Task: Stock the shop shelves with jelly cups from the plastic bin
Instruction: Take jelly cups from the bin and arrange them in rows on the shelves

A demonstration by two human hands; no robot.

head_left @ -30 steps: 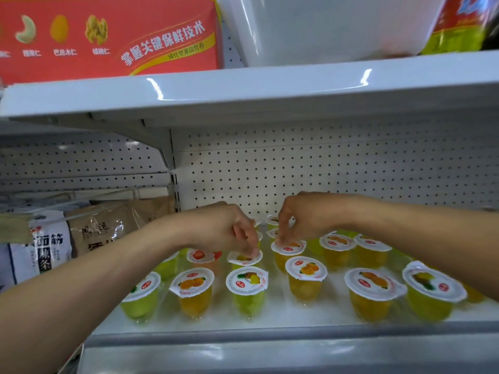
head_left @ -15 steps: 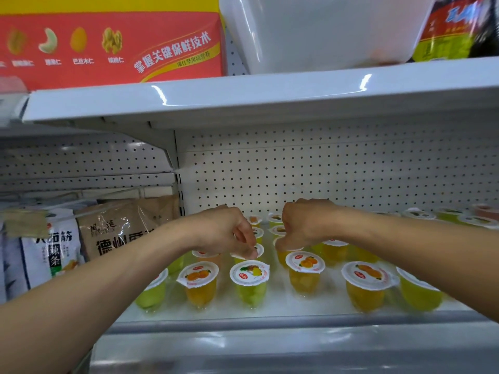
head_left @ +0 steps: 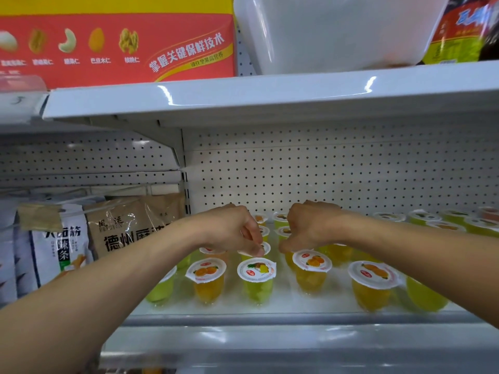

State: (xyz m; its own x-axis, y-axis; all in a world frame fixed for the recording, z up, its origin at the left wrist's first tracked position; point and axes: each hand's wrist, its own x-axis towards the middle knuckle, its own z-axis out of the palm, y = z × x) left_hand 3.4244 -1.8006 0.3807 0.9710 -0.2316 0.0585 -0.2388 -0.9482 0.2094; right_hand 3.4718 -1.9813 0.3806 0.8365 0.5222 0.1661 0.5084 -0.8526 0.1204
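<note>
– Both hands are deep in the lower shelf (head_left: pixel 270 317), centre frame. Left hand (head_left: pixel 232 233) pinches the lid rim of a second-row cup (head_left: pixel 266 248). Right hand (head_left: pixel 307 230) is curled down over another cup just behind the front row. Its grip is hidden, so I can't tell whether it holds.

– How to land them well?

– My call: seat each base flat, in line behind the front cups, with a slight gap to neighbours. Grip the rim, not the foil. Exit wrists straight up so forearms don't clip the front row.

– Count?

– Two hands. Of the jelly cups (head_left: pixel 312 268), six are in the front row, with both end ones half hidden by the arms. Four lids sit at back centre and about six at back right. A few more are under the hands, so the total is unclear.

– Supply?

– One plastic bin (head_left: pixel 337 31) sits on the upper shelf (head_left: pixel 270 95), top right of centre. Its contents aren't readable. One red nut box (head_left: pixel 116 47) is upper left, and two snack bags (head_left: pixel 129 228) are at left, in the neighbouring bay.
</note>
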